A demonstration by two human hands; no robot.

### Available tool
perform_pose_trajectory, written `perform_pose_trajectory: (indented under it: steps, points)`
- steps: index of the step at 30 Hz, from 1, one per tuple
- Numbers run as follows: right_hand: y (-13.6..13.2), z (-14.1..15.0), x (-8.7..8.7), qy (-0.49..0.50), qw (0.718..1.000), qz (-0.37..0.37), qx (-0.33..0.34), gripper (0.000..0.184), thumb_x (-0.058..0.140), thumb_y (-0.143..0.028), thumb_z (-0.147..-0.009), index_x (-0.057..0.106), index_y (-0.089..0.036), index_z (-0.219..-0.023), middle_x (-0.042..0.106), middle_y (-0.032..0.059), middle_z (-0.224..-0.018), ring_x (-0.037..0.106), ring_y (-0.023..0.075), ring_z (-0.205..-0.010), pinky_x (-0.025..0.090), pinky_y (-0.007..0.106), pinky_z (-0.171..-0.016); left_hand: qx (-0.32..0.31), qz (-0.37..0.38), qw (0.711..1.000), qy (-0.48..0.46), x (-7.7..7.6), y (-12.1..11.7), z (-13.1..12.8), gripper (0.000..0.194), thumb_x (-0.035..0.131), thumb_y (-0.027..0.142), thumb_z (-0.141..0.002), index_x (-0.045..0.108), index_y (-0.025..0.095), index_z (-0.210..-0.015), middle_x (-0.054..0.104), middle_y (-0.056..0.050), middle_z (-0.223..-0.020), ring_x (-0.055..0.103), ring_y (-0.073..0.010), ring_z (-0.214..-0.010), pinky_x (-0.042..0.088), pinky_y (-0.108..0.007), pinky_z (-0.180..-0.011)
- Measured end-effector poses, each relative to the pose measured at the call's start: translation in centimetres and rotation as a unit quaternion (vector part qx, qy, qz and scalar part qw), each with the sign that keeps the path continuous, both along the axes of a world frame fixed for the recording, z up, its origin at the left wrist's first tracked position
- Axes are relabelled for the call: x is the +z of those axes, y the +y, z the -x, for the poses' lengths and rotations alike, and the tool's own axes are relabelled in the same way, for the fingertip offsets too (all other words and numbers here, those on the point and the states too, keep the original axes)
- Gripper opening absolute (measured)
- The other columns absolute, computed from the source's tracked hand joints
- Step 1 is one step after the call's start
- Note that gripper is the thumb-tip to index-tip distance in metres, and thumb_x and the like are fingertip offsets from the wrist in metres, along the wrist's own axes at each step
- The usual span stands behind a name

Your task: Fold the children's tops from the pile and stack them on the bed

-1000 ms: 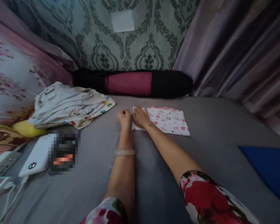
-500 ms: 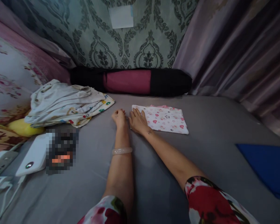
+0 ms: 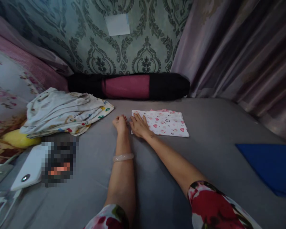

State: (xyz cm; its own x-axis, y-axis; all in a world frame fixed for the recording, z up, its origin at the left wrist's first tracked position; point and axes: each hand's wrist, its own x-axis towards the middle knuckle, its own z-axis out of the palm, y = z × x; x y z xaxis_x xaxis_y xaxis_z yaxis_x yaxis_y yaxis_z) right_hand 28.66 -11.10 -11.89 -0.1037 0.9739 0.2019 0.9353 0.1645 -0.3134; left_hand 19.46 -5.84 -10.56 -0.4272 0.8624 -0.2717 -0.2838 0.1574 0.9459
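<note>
While the folded cloth (image 3: 166,122) is pressed by the right hand (image 3: 138,125) at its nine o'clock end, the left hand (image 3: 120,123) is rested on the sheet (image 3: 90,178) just beside that end. The right palm is laid down flat with its fingers slightly spread, so nothing is pinched by it; the cloth is probably being steadied or smoothed by that light pressure. The left fingers are curled inward; whether anything small is enclosed by them cannot be told. The left arm seems to be propped there for support, clear of the printed fabric.

With the cloth taken as the dial's centre and the wall as twelve, a long bolster (image 3: 126,86) is set at eleven o'clock along the wall, perhaps so that the middle is left uncluttered. A heap of clothes (image 3: 62,111) is piled at nine, a white power bank (image 3: 30,168) is laid at eight, and a blue item (image 3: 267,165) is placed at four.

The cloth is thin and soft-looking, roughly rectangular, printed with pink hearts on white, and a crinkled pink edging is shown past its twelve o'clock side. The sheet is matte grey and faintly creased; the bolster is rounded, black with a magenta band; the power bank is smooth, with rounded corners.
</note>
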Motion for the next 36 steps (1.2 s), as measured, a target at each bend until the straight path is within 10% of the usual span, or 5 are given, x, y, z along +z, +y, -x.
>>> perform_pose_trajectory:
  steps: [6, 36]
  points:
    - [-0.7, -3.4, 0.4, -0.017, 0.995, -0.016, -0.099, 0.054, 0.029, -0.039, -0.101, 0.04, -0.011, -0.146, 0.032, 0.016, -0.155, 0.021, 0.0285, -0.145, 0.008, 0.054, -0.117, -0.001, 0.01, 1.0, 0.01, 0.5, -0.3, -0.6, 0.005, 0.049, 0.016, -0.074, 0.053, 0.016, -0.071, 0.056, 0.001, -0.064, 0.052, -0.0086, -0.054, 0.037, -0.019, -0.051]
    - [-3.5, -10.6, -0.5, -0.055, 0.983, 0.042, -0.173, 0.056, 0.026, -0.041, -0.1, 0.038, -0.014, -0.147, 0.028, 0.0134, -0.158, 0.021, 0.0276, -0.145, 0.011, 0.053, -0.116, -0.102, -0.034, 0.994, 0.024, 1.3, -1.6, -3.8, 0.009, 0.052, 0.019, -0.076, 0.06, 0.014, -0.077, 0.062, -0.002, -0.072, 0.056, -0.0082, -0.059, 0.04, -0.019, -0.055]
